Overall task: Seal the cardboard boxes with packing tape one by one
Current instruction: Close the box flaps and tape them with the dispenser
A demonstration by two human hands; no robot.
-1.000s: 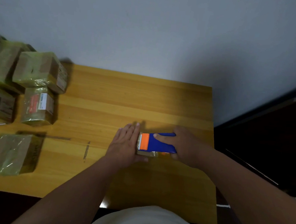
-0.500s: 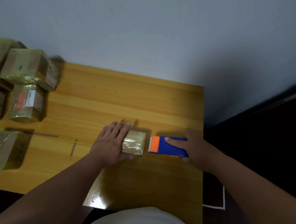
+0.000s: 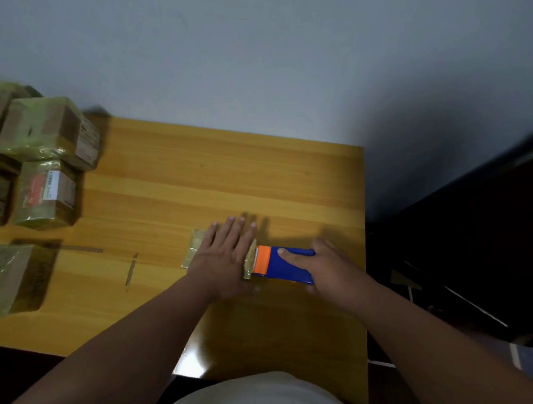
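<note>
A small cardboard box (image 3: 195,249) wrapped in clear tape lies on the wooden table (image 3: 229,175), right of centre. My left hand (image 3: 225,255) lies flat on top of it with straight fingers, covering most of it. My right hand (image 3: 326,270) grips a blue tape dispenser (image 3: 286,264) with an orange front. The dispenser's front edge touches the box's right end.
Several taped boxes are stacked at the table's left edge (image 3: 46,134), with one labelled box (image 3: 46,193) below them and a flat one (image 3: 8,278) nearer me. Two tape strips (image 3: 131,269) stick to the tabletop. A wall runs behind, and dark floor lies to the right.
Half a second ago my left hand rested on the box's left part and the dispenser stood apart to its right. Now my left hand covers the box and the dispenser touches its right end.
</note>
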